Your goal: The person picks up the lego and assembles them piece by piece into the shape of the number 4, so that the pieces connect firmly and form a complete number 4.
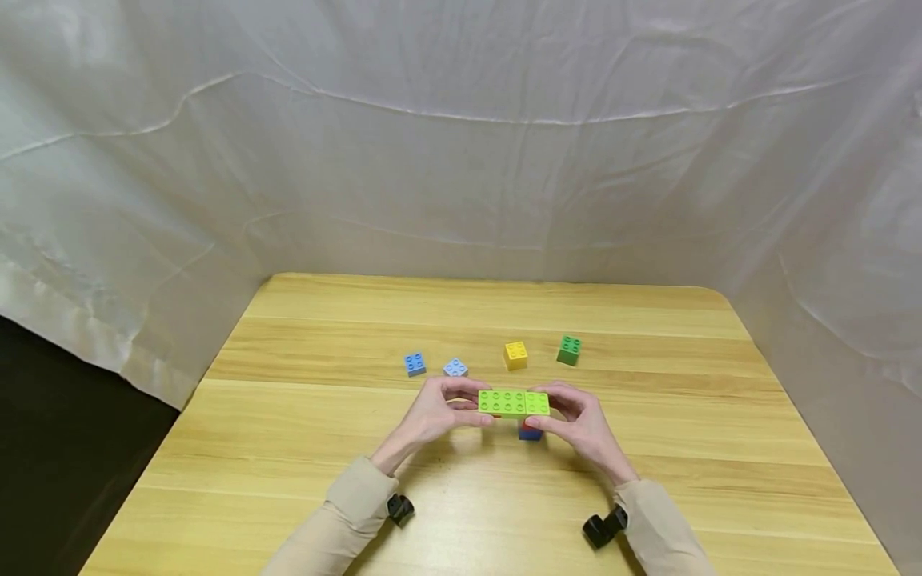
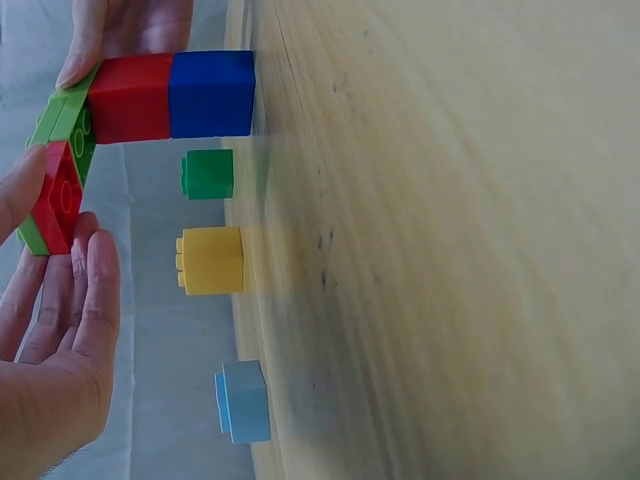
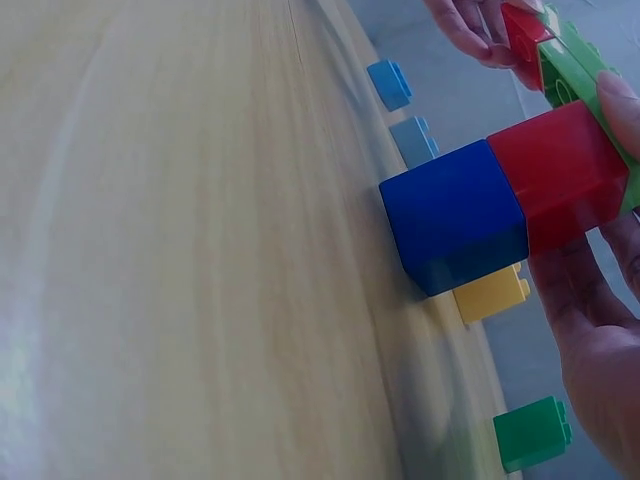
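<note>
Lime-green bricks [image 1: 502, 402], ends pinched by both hands [image 1: 435, 412] [image 1: 587, 424], wooden table [image 1: 238, 448] spreading widely either side, edges well away

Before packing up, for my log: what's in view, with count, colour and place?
Lime bricks: 2, lime green, end to end, held
Red bricks: 2, red, under their outer ends
Dark-blue brick: 1, navy, under the right red brick
Blue brick: 1, blue, on table, leftmost
Pale-blue brick: 1, pale blue, beside that
Yellow brick: 1, yellow, further right
Green brick: 1, green, right of yellow
Table: 1, wood-coloured, underneath
Sheeting: count unclear, whitish, behind, beside
Dark area: 1, black, far left
Wrist devices: 2, black, at cuffs
Sleeves: 2, beige, forearms
Hands: 2, gripping the lime bricks' outer ends
</note>
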`<act>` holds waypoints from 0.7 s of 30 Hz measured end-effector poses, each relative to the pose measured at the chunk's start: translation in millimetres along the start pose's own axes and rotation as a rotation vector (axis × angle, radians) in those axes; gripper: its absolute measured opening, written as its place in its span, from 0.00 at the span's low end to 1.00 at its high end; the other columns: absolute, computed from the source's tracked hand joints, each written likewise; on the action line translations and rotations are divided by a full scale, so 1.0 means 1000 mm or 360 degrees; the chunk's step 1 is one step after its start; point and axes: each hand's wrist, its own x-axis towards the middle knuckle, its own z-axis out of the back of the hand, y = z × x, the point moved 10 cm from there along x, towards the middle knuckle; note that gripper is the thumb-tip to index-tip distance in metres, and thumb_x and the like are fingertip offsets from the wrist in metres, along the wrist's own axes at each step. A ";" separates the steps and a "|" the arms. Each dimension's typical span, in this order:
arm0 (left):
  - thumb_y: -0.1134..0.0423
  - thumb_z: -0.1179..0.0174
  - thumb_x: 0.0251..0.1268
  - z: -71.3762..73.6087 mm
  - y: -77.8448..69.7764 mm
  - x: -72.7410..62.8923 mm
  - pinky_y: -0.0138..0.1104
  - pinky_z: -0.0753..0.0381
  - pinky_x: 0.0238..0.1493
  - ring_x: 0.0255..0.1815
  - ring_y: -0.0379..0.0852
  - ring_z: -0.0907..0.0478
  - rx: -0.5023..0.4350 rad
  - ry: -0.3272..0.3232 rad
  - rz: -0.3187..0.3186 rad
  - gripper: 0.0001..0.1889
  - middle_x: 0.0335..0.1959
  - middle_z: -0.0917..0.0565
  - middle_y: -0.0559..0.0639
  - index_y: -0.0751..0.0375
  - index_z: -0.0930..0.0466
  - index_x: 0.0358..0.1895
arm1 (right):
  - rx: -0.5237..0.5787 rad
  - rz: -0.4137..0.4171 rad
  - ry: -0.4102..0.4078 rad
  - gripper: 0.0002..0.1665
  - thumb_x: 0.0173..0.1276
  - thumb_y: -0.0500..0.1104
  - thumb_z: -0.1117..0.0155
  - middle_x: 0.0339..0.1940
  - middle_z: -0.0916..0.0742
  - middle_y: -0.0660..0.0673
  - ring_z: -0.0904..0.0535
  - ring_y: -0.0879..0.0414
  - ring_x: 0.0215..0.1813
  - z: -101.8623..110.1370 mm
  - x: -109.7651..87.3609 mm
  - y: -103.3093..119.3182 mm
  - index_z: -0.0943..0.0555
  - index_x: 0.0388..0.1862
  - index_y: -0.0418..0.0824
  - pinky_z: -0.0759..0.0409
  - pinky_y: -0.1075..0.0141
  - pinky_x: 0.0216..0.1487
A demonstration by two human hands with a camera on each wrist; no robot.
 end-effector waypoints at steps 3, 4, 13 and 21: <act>0.72 0.25 0.52 0.001 0.000 0.000 0.34 0.13 0.54 0.46 0.46 0.14 0.0003 -0.0010 -0.0003 0.25 0.51 0.16 0.64 0.70 0.19 0.56 | -0.0013 -0.0010 0.0000 0.24 0.60 0.29 0.27 0.48 0.14 0.59 0.17 0.67 0.52 0.000 0.000 0.000 0.20 0.56 0.26 0.20 0.74 0.61; 0.72 0.25 0.52 0.001 0.000 0.000 0.34 0.13 0.54 0.46 0.45 0.14 0.0003 -0.0011 -0.0004 0.25 0.51 0.16 0.64 0.70 0.19 0.56 | -0.0019 -0.0012 0.0000 0.24 0.60 0.29 0.27 0.48 0.14 0.59 0.17 0.67 0.52 0.000 0.000 -0.001 0.20 0.56 0.26 0.20 0.74 0.62; 0.73 0.25 0.51 0.001 -0.004 -0.001 0.28 0.13 0.47 0.39 0.41 0.17 0.0083 -0.0027 -0.0046 0.24 0.44 0.14 0.65 0.71 0.18 0.55 | -0.0051 -0.0034 0.0012 0.23 0.61 0.30 0.27 0.48 0.14 0.57 0.17 0.66 0.51 0.000 0.000 -0.004 0.19 0.56 0.29 0.20 0.74 0.62; 0.71 0.24 0.50 0.002 -0.006 0.000 0.25 0.15 0.40 0.35 0.39 0.18 0.0124 -0.0029 -0.0069 0.24 0.40 0.14 0.64 0.70 0.16 0.53 | -0.0070 -0.0072 0.0024 0.23 0.61 0.32 0.27 0.48 0.14 0.57 0.18 0.66 0.51 0.001 0.000 -0.003 0.18 0.56 0.33 0.20 0.74 0.62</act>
